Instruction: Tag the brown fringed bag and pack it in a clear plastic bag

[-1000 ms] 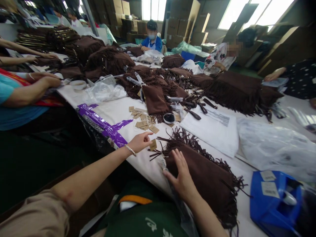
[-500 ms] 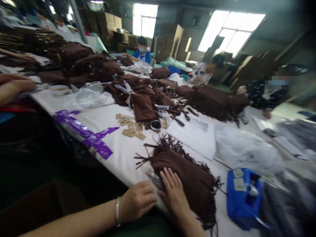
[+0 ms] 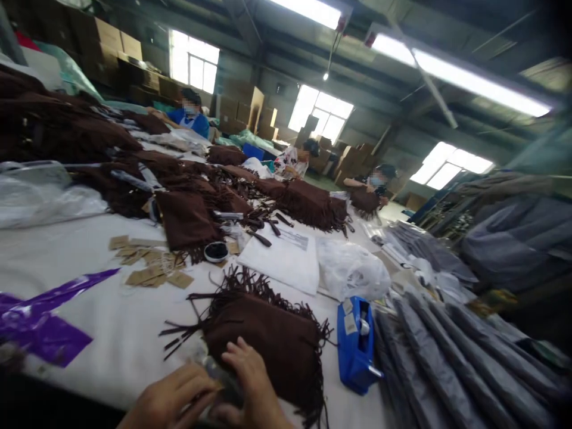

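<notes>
A dark brown fringed bag (image 3: 268,330), seemingly of suede-like material, lies flat on the white-covered table in front of me. My right hand (image 3: 252,381) rests at its near left edge with fingers and thumb spread apart. Just left of it, my left hand (image 3: 174,396) is closed, fingertips pressed together beside the bag's edge. Whatever they pinch is hidden and blurred. Clear plastic wrapping (image 3: 201,351) shows between the left hand and the bag.
A blue tape dispenser (image 3: 357,345) stands right of the bag, beside grey plastic-wrapped bundles (image 3: 438,357). Beyond are tan tags (image 3: 152,268), a small dish of black stuff (image 3: 216,251), a white sheet (image 3: 281,262) and piled brown bags (image 3: 183,220). Purple tape (image 3: 58,322) lies left. Several people work farther back.
The camera view has swung to the right and up. My right hand has drawn back from flat on the bag to its near edge, and my left hand stays close beside it.
</notes>
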`<state>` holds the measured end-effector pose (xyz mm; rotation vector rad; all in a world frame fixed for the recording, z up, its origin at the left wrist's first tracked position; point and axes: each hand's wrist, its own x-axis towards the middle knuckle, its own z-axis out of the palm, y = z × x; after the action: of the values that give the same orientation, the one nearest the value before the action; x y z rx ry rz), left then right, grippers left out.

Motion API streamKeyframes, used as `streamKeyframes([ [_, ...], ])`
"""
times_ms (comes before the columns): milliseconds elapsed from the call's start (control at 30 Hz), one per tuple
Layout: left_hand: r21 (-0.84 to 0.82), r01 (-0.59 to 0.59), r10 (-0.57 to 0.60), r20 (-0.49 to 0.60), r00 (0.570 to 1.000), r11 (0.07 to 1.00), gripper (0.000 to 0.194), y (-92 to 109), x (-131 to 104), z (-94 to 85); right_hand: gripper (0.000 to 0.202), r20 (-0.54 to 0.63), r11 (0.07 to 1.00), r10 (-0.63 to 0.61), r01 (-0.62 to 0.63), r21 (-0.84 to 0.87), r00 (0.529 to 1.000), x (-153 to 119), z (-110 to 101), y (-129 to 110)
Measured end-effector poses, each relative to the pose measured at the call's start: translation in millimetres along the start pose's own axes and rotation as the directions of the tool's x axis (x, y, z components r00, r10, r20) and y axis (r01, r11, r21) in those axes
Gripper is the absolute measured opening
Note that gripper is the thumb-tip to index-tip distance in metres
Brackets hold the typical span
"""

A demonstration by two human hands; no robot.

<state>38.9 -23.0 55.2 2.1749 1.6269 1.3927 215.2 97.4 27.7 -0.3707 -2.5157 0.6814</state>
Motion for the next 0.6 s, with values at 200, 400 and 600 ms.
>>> streamKeyframes([
  [200, -0.116, 0.270, -0.256, 0.122, 0.959, 0.956, 0.013, 16.6, 13.0, 0.9, 0.003, 0.010, 0.904, 0.256, -0.243, 0.352, 0.967, 3.6, -12.1, -23.4],
  [400, -0.215, 0.703, -0.709, 0.062, 0.703, 0.678, 0.024, -2.7, -5.8, -18.5, 0.017, -0.192, 0.931, 0.363, -0.359, 0.057, 0.912, 16.2, -11.5, 8.2],
  [600, -0.529, 0.837, -0.894, 0.293, 0.339, 0.144, 0.052, -20.2, -20.2, -15.0, 0.050, -0.113, 0.914, 0.150, -0.181, -0.362, 0.982, 22.2, 0.6, 9.2],
])
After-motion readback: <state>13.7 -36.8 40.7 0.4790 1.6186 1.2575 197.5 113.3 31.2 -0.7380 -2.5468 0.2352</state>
